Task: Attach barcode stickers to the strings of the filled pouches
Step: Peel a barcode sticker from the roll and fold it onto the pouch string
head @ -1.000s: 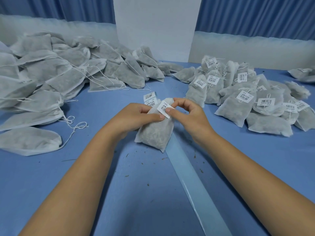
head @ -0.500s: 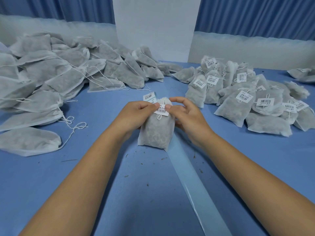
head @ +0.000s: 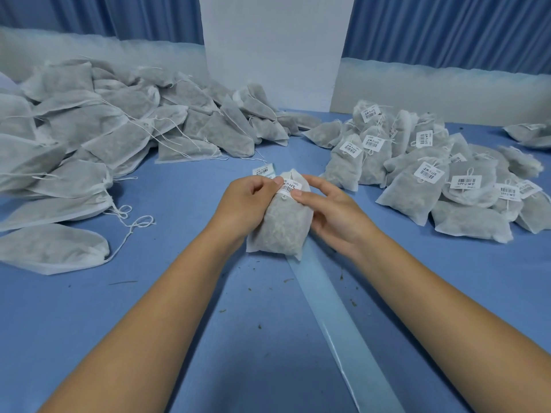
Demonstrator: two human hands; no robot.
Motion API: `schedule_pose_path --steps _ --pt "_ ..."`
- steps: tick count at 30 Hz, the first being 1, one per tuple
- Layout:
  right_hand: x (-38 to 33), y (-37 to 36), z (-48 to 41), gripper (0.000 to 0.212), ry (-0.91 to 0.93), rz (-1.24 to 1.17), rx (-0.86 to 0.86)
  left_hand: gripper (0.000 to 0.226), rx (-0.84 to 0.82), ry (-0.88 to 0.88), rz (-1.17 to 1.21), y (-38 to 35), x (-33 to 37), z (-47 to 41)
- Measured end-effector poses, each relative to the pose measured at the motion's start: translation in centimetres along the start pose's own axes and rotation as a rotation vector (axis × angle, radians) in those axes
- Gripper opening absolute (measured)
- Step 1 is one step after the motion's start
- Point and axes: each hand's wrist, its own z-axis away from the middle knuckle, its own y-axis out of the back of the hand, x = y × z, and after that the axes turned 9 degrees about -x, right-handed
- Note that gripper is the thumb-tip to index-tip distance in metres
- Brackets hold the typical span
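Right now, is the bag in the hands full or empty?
Full. The pouch bulges, and dark crumbly filling shows through its thin fabric below the sticker.

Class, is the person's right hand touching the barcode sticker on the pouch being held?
Touching. The head view shows the right hand with a fingertip on the right edge of the sticker, with no gap, atop the pouch.
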Motion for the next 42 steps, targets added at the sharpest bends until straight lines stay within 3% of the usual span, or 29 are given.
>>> schedule_pose_path --steps 4,9,13,16,18,20,22,30,34,42 --pt "0.1 -0.7 0.1 0.041 0.052 0.159 0.084 0.036 0.099 -0.005 -0.003 -0.6 -0.3 -0.1" --pt "0.6 -1.5 0.8 0.054 0.141 0.436 -0.027 0.037 0.268 -0.051 0.016 -0.4 -0.4 -0.7" --pt "-0.6 0.0 -0.9 0.021 0.322 0.55 0.257 0.035 0.233 -0.03 0.292 -0.2 0.0 -1.1" --pt "-1.6 2.4 -4.3 0.011 0.25 0.618 0.446 0.03 0.297 -0.019 0.335 0.9 -0.4 -1.9" --pt "-1.7 3.6 -6.7 0.011 0.134 0.62 0.462 0.029 0.338 -0.003 0.319 1.6 -1.0 -2.4" --pt "-1.6 4.3 -8.6 0.023 0.06 0.651 0.416 0.03 0.363 0.03 0.311 2.1 -1.7 -2.9" --pt "-1.5 4.8 -9.6 0.04 0.017 0.869 0.392 0.029 0.378 0.063 0.327 2.4 -2.3 -3.2" --pt "-2.2 6.3 -10.9 0.044 -0.036 1.31 0.51 0.026 0.354 0.147 0.399 3.5 -3.5 -4.5" --pt "-1.9 4.1 -11.5 0.048 0.079 1.568 0.676 0.021 0.309 0.188 0.403 3.9 -3.8 -5.1" --pt "-1.8 -0.2 -16.3 0.028 0.02 1.608 0.401 0.019 0.253 0.299 0.4 5.6 -3.6 -7.8"
